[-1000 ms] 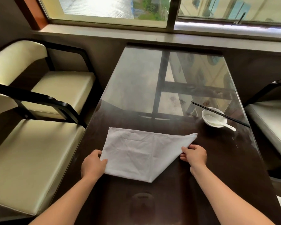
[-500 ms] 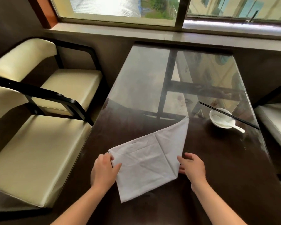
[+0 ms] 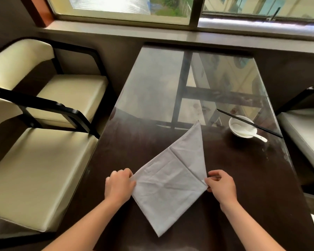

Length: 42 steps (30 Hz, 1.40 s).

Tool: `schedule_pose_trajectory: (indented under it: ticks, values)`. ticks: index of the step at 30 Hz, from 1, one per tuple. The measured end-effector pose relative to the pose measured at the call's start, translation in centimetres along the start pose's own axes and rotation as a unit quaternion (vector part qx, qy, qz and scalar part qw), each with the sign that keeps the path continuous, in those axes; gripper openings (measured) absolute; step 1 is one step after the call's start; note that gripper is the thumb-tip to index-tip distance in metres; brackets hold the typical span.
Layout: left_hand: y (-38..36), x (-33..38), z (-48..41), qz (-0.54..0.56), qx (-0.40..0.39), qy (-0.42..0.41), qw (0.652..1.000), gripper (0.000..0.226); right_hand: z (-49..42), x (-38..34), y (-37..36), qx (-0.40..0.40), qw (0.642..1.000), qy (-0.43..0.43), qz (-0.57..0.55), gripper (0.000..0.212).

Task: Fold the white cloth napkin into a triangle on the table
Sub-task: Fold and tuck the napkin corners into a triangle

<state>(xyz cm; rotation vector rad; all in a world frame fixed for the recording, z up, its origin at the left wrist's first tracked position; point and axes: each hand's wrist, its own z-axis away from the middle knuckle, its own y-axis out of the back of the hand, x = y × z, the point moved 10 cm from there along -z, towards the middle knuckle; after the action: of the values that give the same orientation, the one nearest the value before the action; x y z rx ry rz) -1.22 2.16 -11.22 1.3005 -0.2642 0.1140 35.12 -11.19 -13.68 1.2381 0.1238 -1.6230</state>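
A white napkin (image 3: 172, 180) is lying on the dark bench (image 3: 243, 178), already folded into a triangle. The left hand (image 3: 119, 185) and right hand (image 3: 220, 184) are each pinching an opposite corner. Judging by this, only smoothing and letting go is remaining.

The white cloth napkin (image 3: 170, 182) lies flat on the dark, glossy table (image 3: 243, 178), folded into an elongated, kite-like shape with one narrow point directed toward the far right and a second point directed toward the near edge. A straight crease runs diagonally across the upper layer, and faint wrinkles mark the lower portion. The left corner is pinched by the left hand (image 3: 119, 187), and the right corner is pinched by the right hand (image 3: 221, 185).
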Motion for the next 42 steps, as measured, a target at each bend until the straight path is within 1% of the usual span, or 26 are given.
schedule_pose_trajectory:
  ticks: [1,2,3,4,5,6,8,10,12,14,15,17,19,20,22,25,27,30,33,36,38,42]
  values:
    - [-0.2,0.0,0.6,0.001,0.005,-0.008,1.000,0.008,0.2,-0.4,0.2,0.002,0.999,0.022,0.023,0.018]
    - [-0.3,-0.1,1.0,0.007,0.012,-0.013,1.000,0.008,0.7,-1.2,0.2,0.011,0.994,0.072,0.077,0.017]
    - [-0.4,-0.3,1.3,0.021,0.019,-0.012,1.000,0.008,1.5,-2.3,0.2,0.029,0.977,0.148,0.153,0.017]
    - [-0.3,-0.6,1.4,0.041,0.026,-0.008,0.999,0.008,3.1,-3.4,-0.3,0.046,0.945,0.236,0.221,0.017]
    - [-0.2,-0.8,1.5,0.061,0.030,-0.004,0.998,0.009,5.2,-4.2,-1.1,0.046,0.911,0.318,0.259,0.018]
    - [-0.1,-1.1,1.4,0.078,0.032,0.000,0.996,0.010,7.3,-4.5,-2.3,0.023,0.882,0.378,0.279,0.019]
    - [0.2,-1.5,1.1,0.103,0.032,0.010,0.994,0.009,11.2,-4.5,-5.0,-0.046,0.833,0.466,0.293,0.019]
    - [0.7,-1.8,0.8,0.118,0.041,0.018,0.992,0.006,14.0,-4.1,-7.6,-0.117,0.793,0.512,0.308,0.017]
    - [1.1,-1.9,0.8,0.122,0.059,0.012,0.991,0.007,15.4,-3.7,-9.5,-0.165,0.768,0.527,0.325,0.015]
    - [1.3,-1.6,1.1,0.103,0.074,-0.019,0.992,0.009,16.2,-3.6,-10.7,-0.199,0.747,0.535,0.341,0.016]
    - [1.3,-1.1,1.4,0.081,0.080,-0.053,0.992,0.008,16.6,-3.5,-11.2,-0.212,0.735,0.541,0.349,0.019]
    - [0.7,0.6,2.4,0.015,0.085,-0.161,0.983,0.015,16.9,-3.2,-12.0,-0.235,0.715,0.545,0.371,0.026]
    - [0.0,2.4,3.8,-0.043,0.092,-0.282,0.954,0.030,16.8,-2.9,-12.5,-0.244,0.701,0.544,0.391,0.034]
    - [-0.4,3.0,4.5,-0.062,0.092,-0.327,0.938,0.039,16.6,-2.8,-12.7,-0.246,0.699,0.542,0.395,0.035]
    - [-1.3,3.3,5.4,-0.085,0.075,-0.370,0.922,0.054,16.5,-2.7,-12.9,-0.246,0.697,0.542,0.401,0.032]
    - [-2.3,2.3,5.8,-0.111,0.040,-0.359,0.926,0.065,16.6,-3.1,-13.0,-0.228,0.693,0.561,0.391,0.020]
    - [-2.5,1.7,5.9,-0.117,0.031,-0.348,0.930,0.067,16.7,-3.4,-12.9,-0.223,0.695,0.572,0.374,0.014]
    - [-2.6,1.2,5.8,-0.109,0.010,-0.341,0.934,0.066,16.6,-3.6,-12.9,-0.211,0.702,0.573,0.366,0.019]
    - [-2.7,1.2,5.8,-0.079,-0.013,-0.330,0.940,0.064,16.2,-3.6,-12.9,-0.198,0.717,0.562,0.361,0.020]
    - [-2.2,1.5,5.9,-0.041,-0.015,-0.329,0.943,0.061,15.3,-3.4,-12.8,-0.202,0.751,0.521,0.352,0.023]
    - [-2.0,1.6,5.9,-0.021,-0.023,-0.324,0.946,0.062,14.5,-3.1,-12.9,-0.216,0.782,0.477,0.337,0.027]
    - [-1.8,1.1,5.8,0.032,-0.051,-0.305,0.950,0.068,13.1,-3.4,-12.5,-0.248,0.848,0.382,0.271,0.029]
